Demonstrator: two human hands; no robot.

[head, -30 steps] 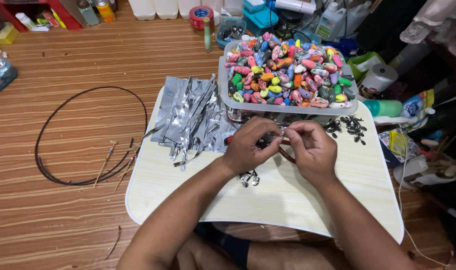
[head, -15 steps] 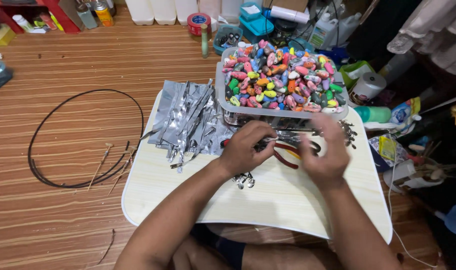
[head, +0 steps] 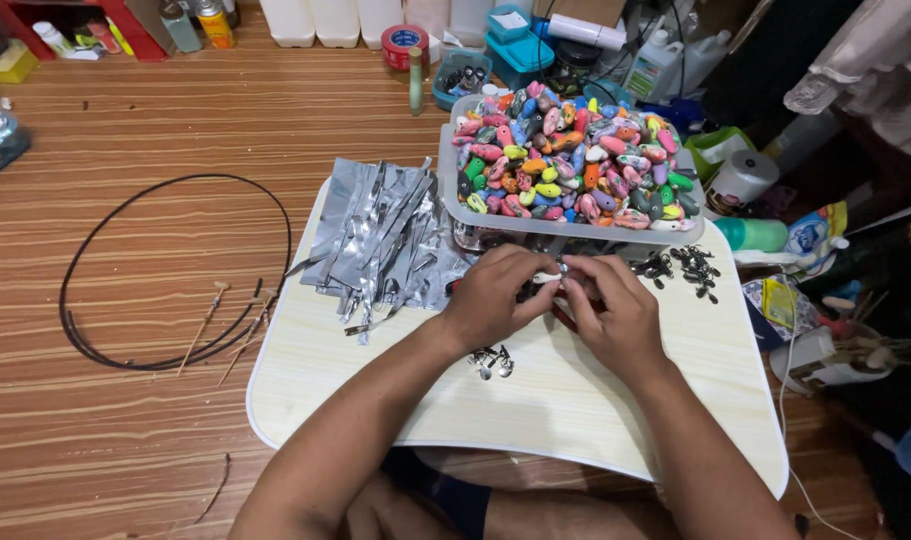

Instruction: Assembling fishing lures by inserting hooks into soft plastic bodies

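Brown striped wooden floor (head: 155, 120) carried a pale wooden lap board with rounded corners (head: 595, 410), set in front of the seated person. A loop of thin black cable (head: 85, 330) lay on the floor well to the left of the board. At the board's far edge sat a grey plastic tray (head: 455, 210) heaped with small multicoloured oval lure bodies (head: 570, 160). Just left of the tray lay a pile of silver foil strips (head: 380, 245). Left hand (head: 495, 298) and right hand (head: 615, 315) met over the board just in front of the tray, fingertips touching. Both hands had fingers curled shut, pinching between them a small whitish piece with a metal tip (head: 553, 272); its exact form was too small to tell. A scatter of small black metal fittings (head: 685, 268) lay to the right of the hands. A few small silver metal blades (head: 492, 362) lay near the left wrist
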